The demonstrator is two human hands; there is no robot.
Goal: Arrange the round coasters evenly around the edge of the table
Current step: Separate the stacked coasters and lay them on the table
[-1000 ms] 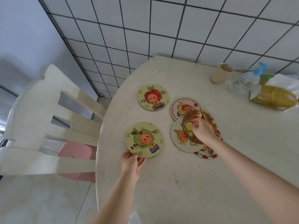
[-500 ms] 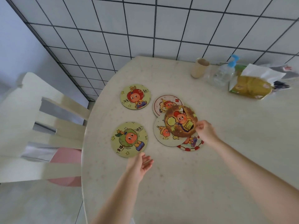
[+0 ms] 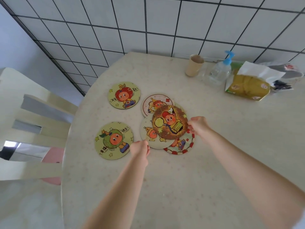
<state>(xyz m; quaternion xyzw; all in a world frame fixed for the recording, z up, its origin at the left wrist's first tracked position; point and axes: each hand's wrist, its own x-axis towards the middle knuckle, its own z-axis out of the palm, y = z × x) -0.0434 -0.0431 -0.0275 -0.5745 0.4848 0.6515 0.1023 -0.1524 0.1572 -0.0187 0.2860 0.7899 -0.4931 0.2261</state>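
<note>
Two yellow-green coasters lie apart near the table's left edge: one with a red character, one with a green character. A heap of overlapping coasters sits mid-table: a white one at the back, a cream one, a red-rimmed one underneath. My right hand pinches the right rim of the brown coaster, tilted up above the heap. My left hand reaches to the cream coaster's near-left edge, fingers curled against it; whether it grips is unclear.
A cream round table stands against a tiled wall. At the back right stand a paper cup, a pump bottle and a tissue pack. A cream slatted chair with a pink seat stands close at the left.
My left hand left the green-character coaster and moved right to the cream coaster's edge. My right hand turned the brown coaster face up and holds it by its right rim.
</note>
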